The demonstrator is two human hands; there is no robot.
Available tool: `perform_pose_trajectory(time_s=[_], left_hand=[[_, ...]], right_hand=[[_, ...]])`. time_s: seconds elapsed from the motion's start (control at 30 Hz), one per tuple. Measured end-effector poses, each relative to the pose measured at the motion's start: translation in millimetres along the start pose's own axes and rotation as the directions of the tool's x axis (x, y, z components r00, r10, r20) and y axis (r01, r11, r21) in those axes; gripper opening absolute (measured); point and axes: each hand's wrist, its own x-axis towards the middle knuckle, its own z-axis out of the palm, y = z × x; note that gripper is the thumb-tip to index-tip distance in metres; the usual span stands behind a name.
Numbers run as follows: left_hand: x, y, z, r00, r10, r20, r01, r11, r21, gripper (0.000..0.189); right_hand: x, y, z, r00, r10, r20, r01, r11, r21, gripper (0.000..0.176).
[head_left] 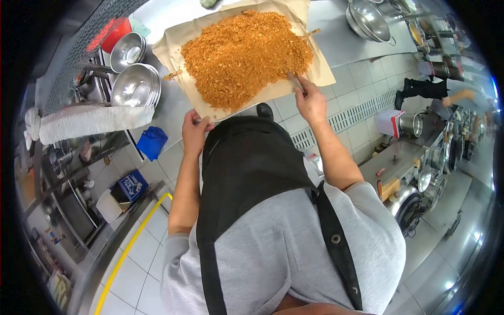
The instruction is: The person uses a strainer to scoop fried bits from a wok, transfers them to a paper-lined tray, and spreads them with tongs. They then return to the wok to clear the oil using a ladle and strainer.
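Note:
A wide heap of orange-brown fried crumbs (247,55) lies spread on brown paper (324,71) on a steel counter. My right hand (311,101) is at the heap's near right edge and grips a thin stick-like tool (295,81) whose tip touches the crumbs. My left hand (194,128) pinches the near edge of the paper at the lower left. My black apron and grey shirt fill the lower middle of the view.
Stacked steel bowls (134,84) and a rolled white cloth (89,122) lie left of the paper. A steel colander (370,21) sits at the far right of the counter. Another person's arm (455,97) works at a station on the right. Tiled floor with a drain grate lies below.

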Motion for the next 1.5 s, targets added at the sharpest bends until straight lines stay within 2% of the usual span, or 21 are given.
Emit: perform_pose_trajectory(time_s=[0.13,0.2,0.4,0.43,0.5,0.57,0.63,0.7,0.77,0.87,1.0,1.07,1.3,1.5], left_hand=[[0.8,-5.2,-1.0,1.000,-0.012,-0.006,0.012,1.000,-0.021,0.032],[2.8,-6.9,-1.3,1.000,-0.023,-0.005,0.023,0.999,-0.040,0.032],[-1.1,-0.7,0.7,1.000,-0.021,-0.017,0.020,0.999,-0.041,0.033],[-2.3,0.7,1.0,0.999,-0.016,-0.031,0.015,0.999,-0.045,0.033],[-2.6,3.2,1.7,0.999,-0.044,-0.007,0.044,0.999,0.009,0.035],[-5.7,2.5,1.8,0.999,-0.038,-0.025,0.038,0.999,0.002,0.035],[-2.0,2.6,1.5,0.999,-0.021,-0.037,0.020,1.000,-0.005,0.035],[-2.2,1.4,0.3,0.998,-0.061,-0.013,0.061,0.998,0.003,0.036],[-2.6,6.5,3.0,0.998,-0.047,-0.037,0.047,0.999,0.018,0.036],[-6.9,7.9,5.4,0.997,-0.041,-0.059,0.043,0.999,0.024,0.037],[-3.4,-2.7,3.5,0.996,-0.007,-0.093,0.008,1.000,0.015,0.035],[-3.4,-2.7,3.7,0.995,-0.002,-0.098,0.002,1.000,-0.002,0.035],[-4.8,-3.0,5.4,0.995,-0.007,-0.098,0.005,1.000,-0.022,0.037],[-2.8,-3.2,4.6,0.996,-0.022,-0.082,0.024,0.999,0.023,0.037]], right_hand=[[-18.7,-13.0,5.2,1.000,-0.017,0.023,0.017,0.999,0.028,0.041],[-22.6,-19.3,1.5,0.993,-0.107,0.056,0.111,0.992,-0.059,0.043],[-21.0,-13.1,-4.0,0.983,-0.153,0.102,0.163,0.982,-0.099,0.045],[-18.6,-10.8,-7.0,0.980,-0.167,0.108,0.177,0.980,-0.092,0.045],[-8.9,-11.9,-11.5,0.993,-0.107,0.053,0.110,0.992,-0.064,0.044],[1.2,-19.5,-5.5,0.989,-0.129,0.069,0.130,0.992,-0.003,0.043],[20.1,-37.7,14.9,0.982,-0.187,0.013,0.187,0.982,-0.036,0.041],[30.0,-62.6,38.1,0.974,-0.223,0.050,0.223,0.975,-0.009,0.041],[42.4,-85.4,60.0,0.949,-0.283,0.139,0.292,0.955,-0.046,0.041],[57.0,-125.0,72.8,0.902,-0.393,0.178,0.400,0.916,-0.009,0.039],[86.1,-153.6,93.7,0.853,-0.450,0.264,0.481,0.875,-0.062,0.037],[102.7,-163.7,100.3,0.851,-0.402,0.338,0.482,0.854,-0.196,0.036],[135.1,-141.5,85.1,0.880,-0.399,0.256,0.456,0.861,-0.226,0.036],[137.2,-89.0,33.8,0.931,-0.273,0.242,0.334,0.906,-0.261,0.035]])
